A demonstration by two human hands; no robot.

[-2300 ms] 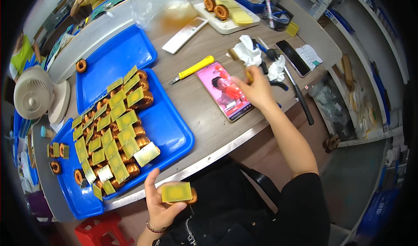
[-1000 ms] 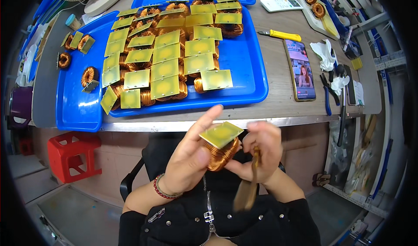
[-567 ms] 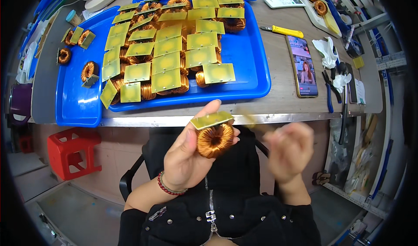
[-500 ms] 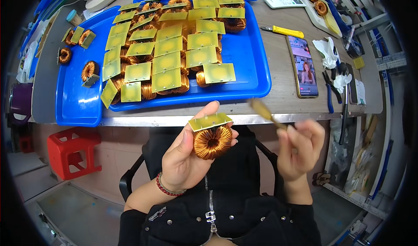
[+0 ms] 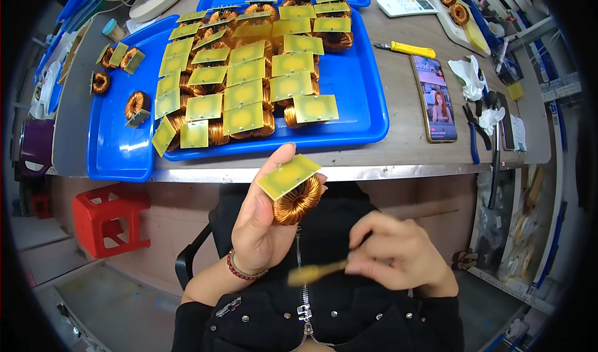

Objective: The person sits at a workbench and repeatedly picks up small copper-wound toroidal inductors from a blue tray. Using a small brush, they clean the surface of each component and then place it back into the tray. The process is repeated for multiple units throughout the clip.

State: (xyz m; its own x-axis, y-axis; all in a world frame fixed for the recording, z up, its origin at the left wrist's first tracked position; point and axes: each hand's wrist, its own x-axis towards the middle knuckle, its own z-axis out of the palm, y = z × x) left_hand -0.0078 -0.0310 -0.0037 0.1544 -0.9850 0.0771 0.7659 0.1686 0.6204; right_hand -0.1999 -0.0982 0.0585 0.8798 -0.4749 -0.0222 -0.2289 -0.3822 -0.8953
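My left hand [image 5: 254, 222] is closed around a toroidal coil [image 5: 297, 202], a ring wound with copper wire, in front of the table edge. Its square yellow-green circuit board [image 5: 288, 176] sits on top, tilted with the flat face up. Lower and to the right, my right hand [image 5: 398, 252] pinches a thin yellow-brown stick with a wider end [image 5: 316, 272]. Motion smears that end, so I cannot tell if it is a brush or a paddle. It points left, below the coil and apart from it.
A blue tray [image 5: 364, 112] holds many such coils in rows, boards upward. Left of it, a smaller blue tray [image 5: 118, 165] has several more. A yellow cutter knife [image 5: 411, 49], phone [image 5: 434, 103], pliers [image 5: 474, 134] and scale [image 5: 407, 7] lie right. A red stool [image 5: 112, 218] stands below.
My right hand has swung down and left, turning the stick from up-left of the hand to low beside my jacket zip. My left hand has tilted the coil so its board shows more face.
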